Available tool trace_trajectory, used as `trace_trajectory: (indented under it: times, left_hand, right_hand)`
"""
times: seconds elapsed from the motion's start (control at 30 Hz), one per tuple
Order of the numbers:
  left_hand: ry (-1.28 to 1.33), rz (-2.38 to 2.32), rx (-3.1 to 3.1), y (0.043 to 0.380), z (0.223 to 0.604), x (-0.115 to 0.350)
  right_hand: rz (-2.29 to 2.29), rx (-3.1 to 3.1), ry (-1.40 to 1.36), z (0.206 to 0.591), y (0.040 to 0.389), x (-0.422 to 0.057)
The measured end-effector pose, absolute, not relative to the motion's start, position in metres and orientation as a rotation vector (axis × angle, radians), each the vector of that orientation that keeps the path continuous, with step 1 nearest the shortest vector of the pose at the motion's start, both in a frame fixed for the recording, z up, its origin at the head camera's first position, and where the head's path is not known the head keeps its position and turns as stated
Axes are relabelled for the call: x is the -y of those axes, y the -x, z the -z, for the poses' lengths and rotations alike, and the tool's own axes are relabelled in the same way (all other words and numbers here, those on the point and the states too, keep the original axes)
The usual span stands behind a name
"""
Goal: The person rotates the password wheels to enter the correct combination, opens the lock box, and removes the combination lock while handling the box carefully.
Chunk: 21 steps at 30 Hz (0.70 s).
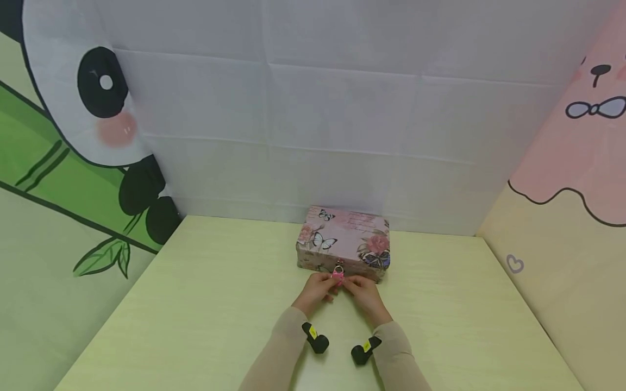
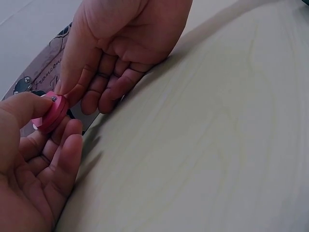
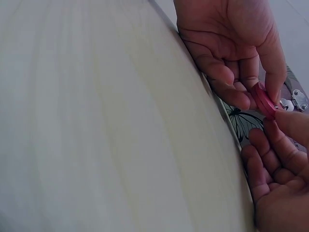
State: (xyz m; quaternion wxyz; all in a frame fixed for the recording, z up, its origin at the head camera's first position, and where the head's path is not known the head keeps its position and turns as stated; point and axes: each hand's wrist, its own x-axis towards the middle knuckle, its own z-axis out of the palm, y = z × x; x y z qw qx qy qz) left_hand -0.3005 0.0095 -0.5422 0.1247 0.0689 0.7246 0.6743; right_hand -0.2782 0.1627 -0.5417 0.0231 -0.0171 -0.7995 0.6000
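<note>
A small pink padlock hangs at the metal clasp on the front of a pink box printed with butterflies and roses. My left hand pinches the padlock from the left, its thumb on the padlock's face in the left wrist view. From the other side my right hand pinches it between thumb and fingers. The lower fingers of both hands curl loosely underneath, close to the tabletop. The box lid is down. Whether the shackle is locked cannot be told, as fingers hide part of the padlock.
The box stands on a pale wooden table near its back edge, against a white cloth wall. A panda-print panel is on the left and a pink animal print on the right. Black wrist devices sit at both sleeves.
</note>
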Motion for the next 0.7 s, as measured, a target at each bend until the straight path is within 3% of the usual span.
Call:
trace_trajectory:
  times: [0.3, 0.7]
  left_hand:
    - [-0.186, -1.976, -2.115, 0.292, 0.526, -0.009]
    - [-0.020, -2.018, -2.088, 0.301, 0.542, -0.011]
  right_hand:
    - [-1.869, 2.468, 0.054, 0.542, 0.278, -0.163]
    - [-1.869, 2.459, 0.044, 0.542, 0.277, -0.162]
